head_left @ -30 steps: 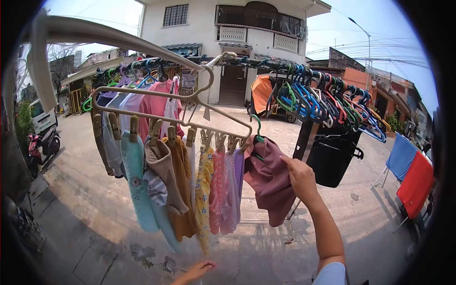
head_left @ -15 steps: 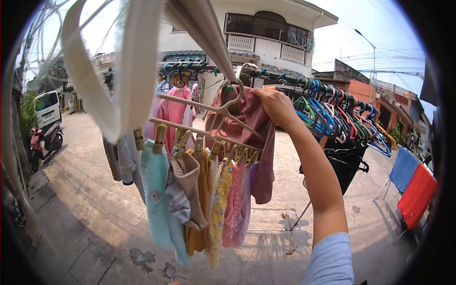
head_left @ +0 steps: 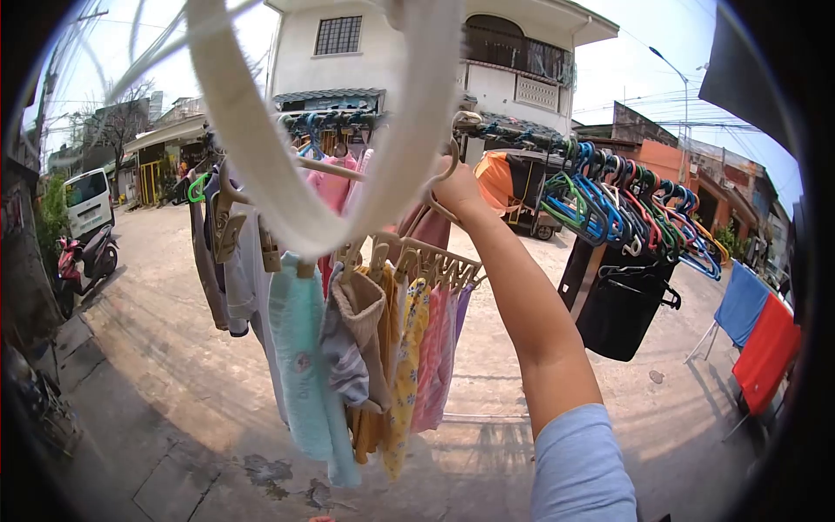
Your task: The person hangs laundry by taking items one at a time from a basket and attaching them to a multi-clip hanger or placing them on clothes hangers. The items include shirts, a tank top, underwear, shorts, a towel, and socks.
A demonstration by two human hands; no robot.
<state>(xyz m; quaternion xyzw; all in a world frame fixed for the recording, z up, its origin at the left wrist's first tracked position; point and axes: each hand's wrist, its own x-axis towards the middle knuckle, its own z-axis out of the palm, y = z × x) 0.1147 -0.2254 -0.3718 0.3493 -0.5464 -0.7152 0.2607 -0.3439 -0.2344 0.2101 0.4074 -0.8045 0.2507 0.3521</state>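
My right hand (head_left: 457, 189) reaches forward from the lower right, its fingers curled and partly hidden behind the hook of a beige clip hanger (head_left: 444, 261). A mauve garment (head_left: 427, 225) hangs just below and left of this hand, mostly hidden by the clip hanger. Several small items are pegged along that hanger: a mint towel (head_left: 300, 365), a beige ribbed piece (head_left: 363, 300), a yellow flowered cloth (head_left: 412, 365) and a pink cloth (head_left: 435, 357). A blurred white strap loop (head_left: 330, 235) dangles close to the camera. My left hand is out of view.
Many coloured hangers (head_left: 617, 200) crowd the line at right, above a black garment (head_left: 626, 309). Blue cloth (head_left: 741, 300) and red cloth (head_left: 765, 357) drape over a rack at far right. A motorbike (head_left: 87, 261) and a white van (head_left: 89, 200) stand left.
My right hand has moved left and slightly down, taking the mauve garment behind the clip hanger. The beige pole that crossed the top is gone from there, and the white strap appears farther right.
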